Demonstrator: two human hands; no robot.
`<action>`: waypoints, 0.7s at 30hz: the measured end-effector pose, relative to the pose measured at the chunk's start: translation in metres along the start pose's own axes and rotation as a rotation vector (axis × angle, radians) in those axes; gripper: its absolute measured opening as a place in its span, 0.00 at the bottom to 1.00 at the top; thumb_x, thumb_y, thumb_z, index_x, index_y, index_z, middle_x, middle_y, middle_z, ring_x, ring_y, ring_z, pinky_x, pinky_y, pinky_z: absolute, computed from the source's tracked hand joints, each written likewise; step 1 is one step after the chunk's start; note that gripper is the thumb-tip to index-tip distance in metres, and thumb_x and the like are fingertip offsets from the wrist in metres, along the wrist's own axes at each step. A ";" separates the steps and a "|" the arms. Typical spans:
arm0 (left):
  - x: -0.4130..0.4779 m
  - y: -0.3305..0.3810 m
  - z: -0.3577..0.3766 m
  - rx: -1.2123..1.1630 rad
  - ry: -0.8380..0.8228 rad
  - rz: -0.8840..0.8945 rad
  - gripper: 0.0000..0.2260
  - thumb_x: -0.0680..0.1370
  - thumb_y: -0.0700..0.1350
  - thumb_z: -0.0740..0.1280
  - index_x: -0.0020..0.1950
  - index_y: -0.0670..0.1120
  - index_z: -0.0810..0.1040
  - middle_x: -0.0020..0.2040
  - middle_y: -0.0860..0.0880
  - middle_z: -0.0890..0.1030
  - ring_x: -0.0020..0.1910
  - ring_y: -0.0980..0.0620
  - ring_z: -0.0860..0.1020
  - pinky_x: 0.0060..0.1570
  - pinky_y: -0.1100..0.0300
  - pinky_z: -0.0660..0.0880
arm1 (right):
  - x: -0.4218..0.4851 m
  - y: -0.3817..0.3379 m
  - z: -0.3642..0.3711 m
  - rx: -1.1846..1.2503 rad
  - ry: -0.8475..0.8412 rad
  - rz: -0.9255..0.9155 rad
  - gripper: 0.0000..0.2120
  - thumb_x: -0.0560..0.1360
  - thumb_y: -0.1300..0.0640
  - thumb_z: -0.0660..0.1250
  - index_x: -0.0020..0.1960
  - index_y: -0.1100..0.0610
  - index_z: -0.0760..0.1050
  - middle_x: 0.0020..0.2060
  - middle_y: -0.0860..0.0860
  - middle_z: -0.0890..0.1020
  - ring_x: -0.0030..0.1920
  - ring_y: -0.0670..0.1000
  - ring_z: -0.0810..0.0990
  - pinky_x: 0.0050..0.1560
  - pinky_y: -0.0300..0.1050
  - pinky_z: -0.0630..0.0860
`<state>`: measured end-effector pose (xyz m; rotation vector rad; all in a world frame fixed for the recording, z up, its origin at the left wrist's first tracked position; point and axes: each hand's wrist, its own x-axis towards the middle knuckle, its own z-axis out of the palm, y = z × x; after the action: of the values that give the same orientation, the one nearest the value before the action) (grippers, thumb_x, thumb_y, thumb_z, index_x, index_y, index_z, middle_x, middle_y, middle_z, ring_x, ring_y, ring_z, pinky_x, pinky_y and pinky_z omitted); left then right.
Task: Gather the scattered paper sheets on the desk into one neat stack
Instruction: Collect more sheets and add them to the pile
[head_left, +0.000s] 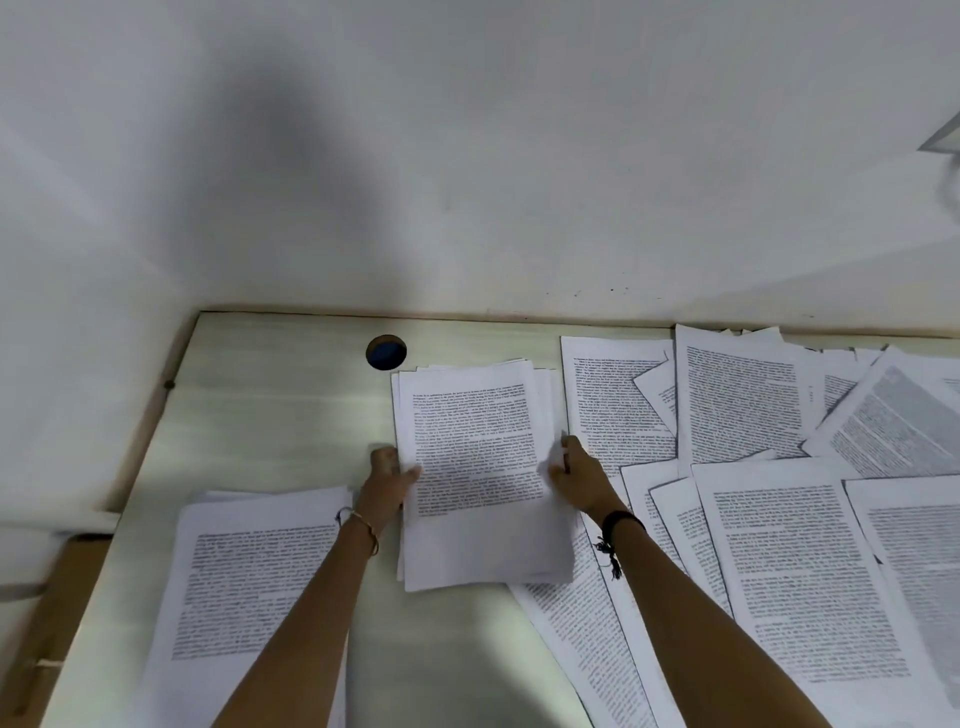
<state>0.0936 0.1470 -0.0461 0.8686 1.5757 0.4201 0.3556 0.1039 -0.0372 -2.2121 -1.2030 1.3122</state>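
Note:
A stack of printed paper sheets (478, 467) sits in the middle of the pale desk (270, 415), its edges slightly uneven. My left hand (389, 475) grips the stack's left edge, thumb on top. On the opposite side my right hand (571, 467) grips its right edge. A second pile of sheets (249, 587) lies at the near left under my left forearm. Several loose printed sheets (779, 519) lie overlapping and skewed across the right half of the desk, some under my right forearm.
A round cable hole (386, 352) opens in the desk just behind the held stack. White walls (467, 156) close off the back and left sides. A brown surface (57, 623) shows beyond the desk's left edge.

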 end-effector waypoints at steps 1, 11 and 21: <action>0.003 0.011 0.001 0.018 0.038 0.033 0.23 0.77 0.41 0.65 0.69 0.38 0.60 0.63 0.42 0.72 0.61 0.44 0.73 0.58 0.56 0.68 | 0.003 -0.002 -0.002 -0.003 -0.001 -0.006 0.26 0.79 0.58 0.62 0.74 0.59 0.59 0.64 0.60 0.75 0.59 0.59 0.76 0.51 0.43 0.72; 0.049 0.050 0.019 0.349 0.159 0.187 0.24 0.82 0.48 0.54 0.76 0.44 0.53 0.73 0.41 0.66 0.69 0.40 0.68 0.67 0.50 0.66 | 0.051 -0.041 -0.004 0.104 0.201 -0.046 0.23 0.79 0.67 0.53 0.74 0.64 0.60 0.70 0.61 0.66 0.69 0.59 0.66 0.63 0.43 0.65; 0.056 0.060 0.030 0.454 0.195 0.284 0.25 0.82 0.46 0.51 0.78 0.49 0.46 0.70 0.38 0.64 0.55 0.44 0.74 0.48 0.55 0.70 | 0.062 -0.047 0.006 0.087 0.327 -0.036 0.24 0.78 0.69 0.55 0.73 0.64 0.60 0.66 0.63 0.65 0.64 0.62 0.68 0.62 0.49 0.68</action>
<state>0.1405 0.2207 -0.0483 1.4471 1.7653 0.3586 0.3410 0.1800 -0.0471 -2.2220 -1.0370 0.9233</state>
